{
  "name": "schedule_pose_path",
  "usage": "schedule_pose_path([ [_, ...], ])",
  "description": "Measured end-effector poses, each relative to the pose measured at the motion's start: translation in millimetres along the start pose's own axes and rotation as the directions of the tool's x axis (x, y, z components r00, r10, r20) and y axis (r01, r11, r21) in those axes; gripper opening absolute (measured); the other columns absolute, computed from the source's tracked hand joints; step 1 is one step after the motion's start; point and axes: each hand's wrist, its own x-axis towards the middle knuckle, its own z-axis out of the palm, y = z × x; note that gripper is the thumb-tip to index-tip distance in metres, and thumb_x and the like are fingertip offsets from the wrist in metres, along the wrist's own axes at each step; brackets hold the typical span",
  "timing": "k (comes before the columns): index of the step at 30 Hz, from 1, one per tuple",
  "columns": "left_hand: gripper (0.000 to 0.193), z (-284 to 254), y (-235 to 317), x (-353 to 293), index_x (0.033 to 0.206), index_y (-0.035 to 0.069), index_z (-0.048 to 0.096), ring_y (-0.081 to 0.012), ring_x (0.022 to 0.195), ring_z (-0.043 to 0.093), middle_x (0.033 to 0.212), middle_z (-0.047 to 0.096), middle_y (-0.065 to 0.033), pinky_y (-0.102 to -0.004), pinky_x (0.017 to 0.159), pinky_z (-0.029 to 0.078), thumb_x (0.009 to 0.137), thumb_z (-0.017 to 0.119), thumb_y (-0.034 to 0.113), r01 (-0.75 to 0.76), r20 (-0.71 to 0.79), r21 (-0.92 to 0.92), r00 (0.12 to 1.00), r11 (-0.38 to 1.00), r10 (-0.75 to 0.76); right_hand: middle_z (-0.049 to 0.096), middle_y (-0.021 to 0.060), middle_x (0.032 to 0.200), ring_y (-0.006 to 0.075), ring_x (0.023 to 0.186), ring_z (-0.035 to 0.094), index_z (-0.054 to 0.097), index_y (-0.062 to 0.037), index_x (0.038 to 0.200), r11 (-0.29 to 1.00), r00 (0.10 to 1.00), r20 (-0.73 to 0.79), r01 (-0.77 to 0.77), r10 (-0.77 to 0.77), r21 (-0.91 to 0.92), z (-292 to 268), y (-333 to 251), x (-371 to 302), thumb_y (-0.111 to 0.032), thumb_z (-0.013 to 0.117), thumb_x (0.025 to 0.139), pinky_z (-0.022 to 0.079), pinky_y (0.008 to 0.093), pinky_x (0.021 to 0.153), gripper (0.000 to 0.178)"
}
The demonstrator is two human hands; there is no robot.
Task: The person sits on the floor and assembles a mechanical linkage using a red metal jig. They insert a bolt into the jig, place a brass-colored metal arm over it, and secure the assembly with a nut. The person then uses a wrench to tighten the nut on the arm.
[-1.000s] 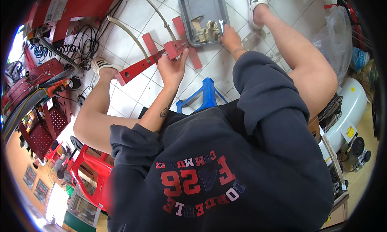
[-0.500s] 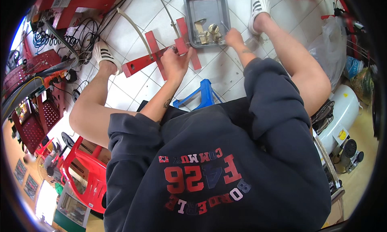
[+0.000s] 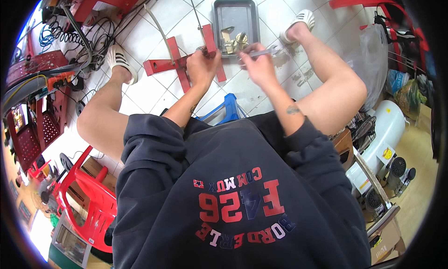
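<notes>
My right hand (image 3: 259, 70) is closed round a grey open-end wrench (image 3: 268, 52), its jaw pointing right. The hand hovers at the near right corner of a grey tray (image 3: 235, 3). Inside that tray lie several brass-coloured metal parts (image 3: 227, 35), partly hidden by the hand. My left hand (image 3: 201, 69) grips a red metal frame (image 3: 158, 67) near where its long bar meets the right crosspiece. Its fingertips are partly out of sight there. Two thin rods (image 3: 158, 24) rise from the frame.
A blue plastic stool (image 3: 230, 108) stands between my legs on the tiled floor. Tangled cables and red perforated metal panels (image 3: 35, 136) lie to the left, above a red plastic chair (image 3: 91, 203). On the right are a clear plastic bag (image 3: 368, 66) and a white compressor tank (image 3: 385, 131).
My right hand has come back from the tray's right edge toward me and left, bringing the wrench out over the tray's near corner. The left hand stays on the red frame.
</notes>
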Motion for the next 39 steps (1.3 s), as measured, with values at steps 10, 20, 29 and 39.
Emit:
schedule_pose_path([
  [10, 0.021, -11, -32, -16, 0.096, 0.006, 0.075, -0.0296, 0.072, 0.072, 0.078, 0.073, -0.0135, -0.0354, 0.068, 0.055, 0.080, 0.079, 0.018, -0.122, 0.089, 0.086, 0.990, 0.989, 0.114, 0.070, 0.0205, 0.074, 0.0262, 0.070, 0.074, 0.067, 0.0117, 0.088, 0.994, 0.997, 0.064, 0.039, -0.046, 0.099, 61, 57, 46, -0.021, 0.048, 0.100, 0.058, 0.0371, 0.064, 0.039],
  [20, 0.026, 40, -82, -17, 0.098, 0.005, 0.072, -0.0356, 0.075, 0.068, 0.083, 0.069, -0.0165, -0.0431, 0.068, 0.052, 0.082, 0.076, 0.026, -0.173, 0.052, -0.223, 0.981, 0.959, 0.188, 0.067, 0.0233, 0.064, 0.0351, 0.064, 0.072, 0.068, 0.0087, 0.074, 0.994, 0.998, 0.041, -0.053, 0.057, -0.092, 56, 83, 86, -0.027, 0.055, 0.090, 0.056, 0.0443, 0.067, 0.042],
  [29, 0.016, 41, -71, -14, 0.093, 0.005, 0.073, -0.0214, 0.066, 0.068, 0.073, 0.070, -0.0080, -0.0349, 0.061, 0.051, 0.087, 0.075, 0.020, -0.144, 0.018, -0.127, 0.989, 0.981, 0.148, 0.072, 0.0203, 0.079, 0.0266, 0.060, 0.074, 0.068, 0.0123, 0.096, 0.997, 0.963, 0.268, 0.054, -0.039, -0.048, 72, 69, 117, -0.031, 0.062, 0.095, 0.058, 0.0366, 0.056, 0.044],
  [39, 0.023, 44, -73, -12, 0.091, 0.005, 0.070, -0.0326, 0.067, 0.069, 0.072, 0.069, -0.0135, -0.0419, 0.061, 0.051, 0.080, 0.079, 0.024, -0.142, -0.028, -0.135, 0.990, 0.981, 0.140, 0.070, 0.0142, 0.077, 0.0231, 0.059, 0.073, 0.065, 0.0126, 0.100, 0.992, 0.933, 0.353, -0.101, 0.070, 0.072, 70, 67, 127, -0.035, 0.064, 0.099, 0.059, 0.0308, 0.052, 0.047],
])
